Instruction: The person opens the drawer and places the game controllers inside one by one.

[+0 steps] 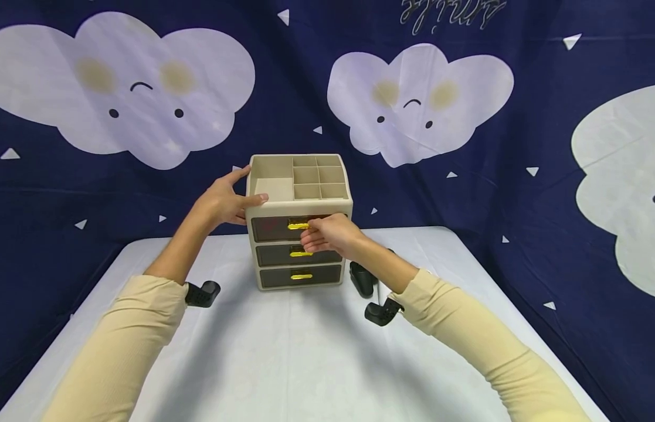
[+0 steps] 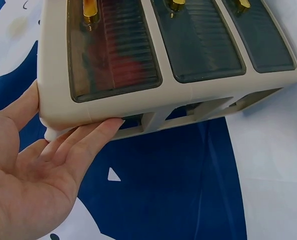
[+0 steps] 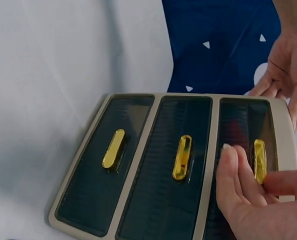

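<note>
A cream desktop drawer organizer (image 1: 301,207) stands upright on the table, with three dark see-through drawers, all closed, and gold handles. My left hand (image 1: 221,202) holds its upper left corner, thumb over the top edge and other fingers along the side wall; the left wrist view shows the fingers (image 2: 96,135) there. My right hand (image 1: 332,233) is at the top drawer's handle (image 3: 260,161). In the right wrist view its thumb lies close by the handle's end and its loosely bent fingers (image 3: 233,167) are on the other side, with a small gap. Something reddish shows dimly through the top drawer (image 2: 121,67).
The organizer's top has one large compartment (image 1: 274,187) and several small ones. A black object (image 1: 362,280) lies right of the organizer, partly behind my right forearm. The white table (image 1: 306,357) stretches in front; a blue cloud-printed cloth (image 1: 290,88) hangs behind.
</note>
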Tool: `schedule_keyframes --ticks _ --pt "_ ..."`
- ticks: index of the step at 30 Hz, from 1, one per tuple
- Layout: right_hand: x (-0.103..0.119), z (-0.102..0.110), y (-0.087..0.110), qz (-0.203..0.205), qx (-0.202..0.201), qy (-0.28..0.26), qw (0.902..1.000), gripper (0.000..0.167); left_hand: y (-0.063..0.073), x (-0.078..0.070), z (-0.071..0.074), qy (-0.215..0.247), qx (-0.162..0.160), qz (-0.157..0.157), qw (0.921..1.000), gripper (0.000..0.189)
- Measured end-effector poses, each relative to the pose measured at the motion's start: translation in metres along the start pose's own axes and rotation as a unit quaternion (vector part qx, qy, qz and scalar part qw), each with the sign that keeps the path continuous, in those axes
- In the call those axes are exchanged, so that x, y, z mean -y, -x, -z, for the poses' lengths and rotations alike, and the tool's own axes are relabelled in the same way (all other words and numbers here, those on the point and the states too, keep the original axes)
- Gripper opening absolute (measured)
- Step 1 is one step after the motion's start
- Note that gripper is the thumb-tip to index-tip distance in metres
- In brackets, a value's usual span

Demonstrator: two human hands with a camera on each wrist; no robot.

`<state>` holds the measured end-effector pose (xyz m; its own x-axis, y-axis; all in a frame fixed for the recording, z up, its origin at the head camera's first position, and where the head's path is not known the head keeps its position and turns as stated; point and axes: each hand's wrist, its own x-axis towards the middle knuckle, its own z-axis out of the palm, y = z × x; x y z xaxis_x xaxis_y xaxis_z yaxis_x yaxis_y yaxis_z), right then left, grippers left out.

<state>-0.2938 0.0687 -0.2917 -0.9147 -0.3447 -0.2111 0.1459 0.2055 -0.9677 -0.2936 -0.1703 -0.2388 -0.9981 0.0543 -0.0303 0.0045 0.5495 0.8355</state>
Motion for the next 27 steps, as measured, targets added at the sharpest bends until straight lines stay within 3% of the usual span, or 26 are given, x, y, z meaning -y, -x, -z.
schedule_keyframes --ticks 9,17,27 --pt "-0.013 0.014 0.005 -0.021 0.063 0.020 0.9976 0.040 0.000 0.002 0.001 -0.005 0.003 -0.001 1.0000 0.091" --pt "-0.036 0.017 -0.003 -0.043 0.062 0.039 0.9964 0.036 0.000 0.001 0.001 -0.001 0.008 0.000 1.0000 0.092" --pt "-0.052 0.004 -0.011 -0.056 0.055 0.032 0.9964 0.033 -0.001 0.000 -0.001 0.006 0.002 0.001 1.0000 0.093"
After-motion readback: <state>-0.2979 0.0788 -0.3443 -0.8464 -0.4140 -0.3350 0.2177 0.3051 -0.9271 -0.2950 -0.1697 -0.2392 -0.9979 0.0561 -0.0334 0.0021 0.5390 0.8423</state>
